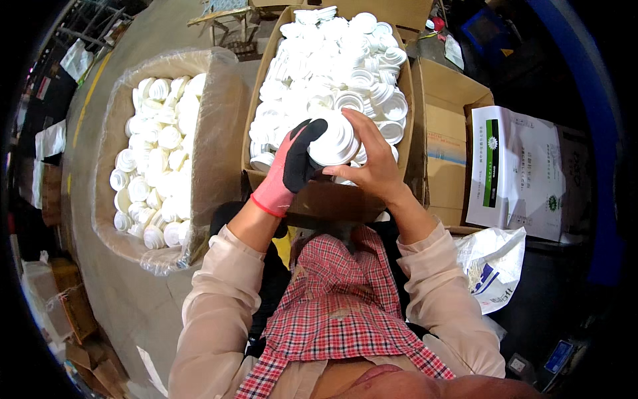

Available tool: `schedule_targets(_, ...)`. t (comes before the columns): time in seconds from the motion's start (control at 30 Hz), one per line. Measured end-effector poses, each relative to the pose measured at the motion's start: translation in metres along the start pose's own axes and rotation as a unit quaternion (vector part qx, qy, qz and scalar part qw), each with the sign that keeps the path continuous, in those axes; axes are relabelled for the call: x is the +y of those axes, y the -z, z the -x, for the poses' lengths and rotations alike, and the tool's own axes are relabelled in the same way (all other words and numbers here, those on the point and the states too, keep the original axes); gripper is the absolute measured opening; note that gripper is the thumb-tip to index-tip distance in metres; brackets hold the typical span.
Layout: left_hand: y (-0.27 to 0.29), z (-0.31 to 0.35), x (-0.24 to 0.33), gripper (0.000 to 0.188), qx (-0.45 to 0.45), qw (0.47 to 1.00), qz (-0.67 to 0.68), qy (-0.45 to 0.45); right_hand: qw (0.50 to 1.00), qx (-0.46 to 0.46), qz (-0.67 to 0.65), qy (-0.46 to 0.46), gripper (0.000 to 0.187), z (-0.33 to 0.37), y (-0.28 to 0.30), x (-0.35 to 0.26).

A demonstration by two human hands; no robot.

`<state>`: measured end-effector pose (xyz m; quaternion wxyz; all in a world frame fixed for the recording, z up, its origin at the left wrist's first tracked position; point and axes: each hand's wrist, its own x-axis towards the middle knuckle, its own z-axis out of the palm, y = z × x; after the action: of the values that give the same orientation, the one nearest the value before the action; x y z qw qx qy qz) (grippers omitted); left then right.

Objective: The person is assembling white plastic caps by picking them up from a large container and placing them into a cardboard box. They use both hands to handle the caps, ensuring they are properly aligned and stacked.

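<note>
Both hands [335,156] grip white cap [334,141] | over cap-filled box [405,86] | second lined box [219,133] left

Right: white printed sheet [515,169] with green stripe; white bag [495,266] below.
</note>
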<state>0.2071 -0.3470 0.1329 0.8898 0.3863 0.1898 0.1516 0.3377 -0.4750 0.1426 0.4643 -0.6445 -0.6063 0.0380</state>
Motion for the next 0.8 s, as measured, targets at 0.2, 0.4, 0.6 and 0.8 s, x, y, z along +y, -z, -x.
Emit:
schedule_targets(0.2, 0.012, 0.006, -0.011, 0.037, 0.044, 0.998, 0.044, -0.011, 0.992, -0.047, -0.102, -0.052, 0.094, -0.001, -0.012, 0.010)
schedule_targets(0.4, 0.021, 0.014, -0.007, 0.041, 0.022, 0.997, 0.069, -0.023, 0.996, -0.072, -0.046, -0.028, 0.104, -0.005, -0.026, -0.003)
schedule_targets(0.6, 0.014, 0.033, 0.013, 0.037, 0.008, 0.996, 0.087, -0.021, 0.997, -0.070, 0.014, 0.025, 0.097, -0.009, -0.025, -0.025)
schedule_targets(0.8, 0.027, 0.027, -0.003, 0.034, 0.075, 0.987, 0.136, -0.051, 0.996, -0.084, -0.019, 0.033, 0.094, -0.016, -0.039, -0.015)
